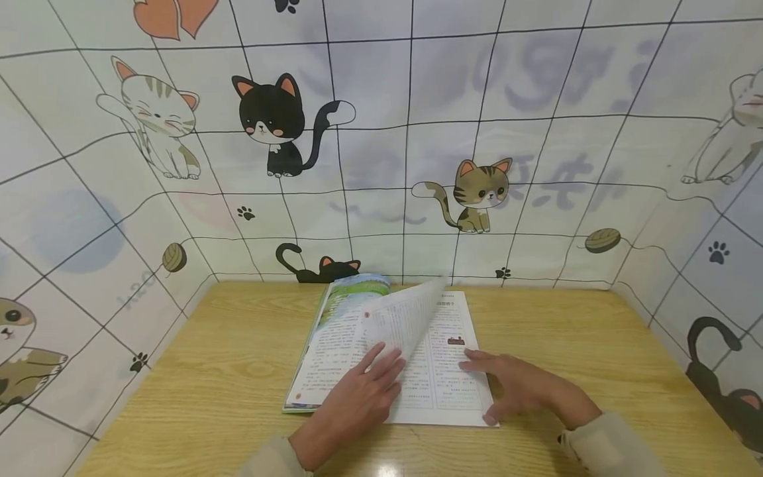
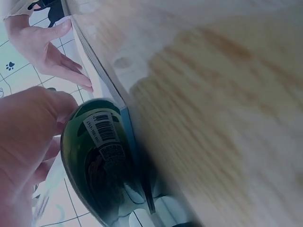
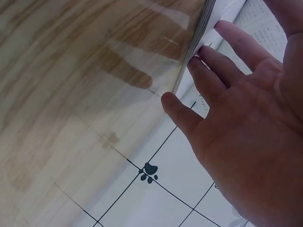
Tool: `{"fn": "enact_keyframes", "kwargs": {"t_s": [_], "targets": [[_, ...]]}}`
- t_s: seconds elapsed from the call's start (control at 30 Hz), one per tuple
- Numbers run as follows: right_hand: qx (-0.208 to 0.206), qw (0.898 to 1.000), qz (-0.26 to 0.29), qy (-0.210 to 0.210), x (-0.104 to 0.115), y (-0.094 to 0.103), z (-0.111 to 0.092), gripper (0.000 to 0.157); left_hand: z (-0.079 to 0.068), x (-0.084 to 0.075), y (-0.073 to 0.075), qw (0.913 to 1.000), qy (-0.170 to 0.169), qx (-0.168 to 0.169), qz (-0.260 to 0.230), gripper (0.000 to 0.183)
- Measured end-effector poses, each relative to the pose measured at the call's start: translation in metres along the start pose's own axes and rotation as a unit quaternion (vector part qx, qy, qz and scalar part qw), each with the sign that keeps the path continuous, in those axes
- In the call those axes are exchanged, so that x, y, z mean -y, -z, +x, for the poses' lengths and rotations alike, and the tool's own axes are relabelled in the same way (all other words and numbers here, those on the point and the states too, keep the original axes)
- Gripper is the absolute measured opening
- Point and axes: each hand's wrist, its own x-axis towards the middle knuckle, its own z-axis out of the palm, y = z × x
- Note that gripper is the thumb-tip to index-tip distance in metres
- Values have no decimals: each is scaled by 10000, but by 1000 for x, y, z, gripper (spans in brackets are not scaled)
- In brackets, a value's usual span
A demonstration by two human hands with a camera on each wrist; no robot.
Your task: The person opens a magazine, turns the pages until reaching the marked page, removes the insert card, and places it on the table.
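Observation:
An open printed book [image 1: 459, 384] lies on the wooden table. One page [image 1: 414, 308] stands partly lifted and curves over toward the left side. My left hand [image 1: 360, 401] lies across the lower part of that page near the middle of the book, its fingers extended. At the book's right edge, my right hand [image 1: 518, 381] touches the page with spread fingers, the thumb by the lower right corner. In the left wrist view, the glossy green back cover [image 2: 102, 156] with its barcode bends beside my left hand [image 2: 28, 146]. Page edges meet the fingertips [image 3: 206, 71] in the right wrist view.
The wooden tabletop [image 1: 238, 358] spreads on both sides of the book. Behind it rises a white wall covering [image 1: 369, 159] with grid lines and cartoon cats, close to the book's top edge. Similar covering encloses the left and right sides.

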Motion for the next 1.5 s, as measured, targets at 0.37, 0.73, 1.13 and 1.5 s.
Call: {"fn": "enact_keyframes", "kwargs": {"t_s": [0.37,0.73,1.13,1.5], "targets": [[-127,9999,-21,73,3,0,0,94,2,2,0,9943,731,601,-499,26],[-141,9998,-25,110,3,-2,-2,93,-2,4,1,9651,1433,1112,-1889,33],[-118,9999,67,-8,6,-1,-1,92,-7,8,-6,9491,1610,1140,-2456,37],[-130,9998,85,77,2,-1,0,92,-8,10,-10,9510,1525,1072,-2466,38]]}}
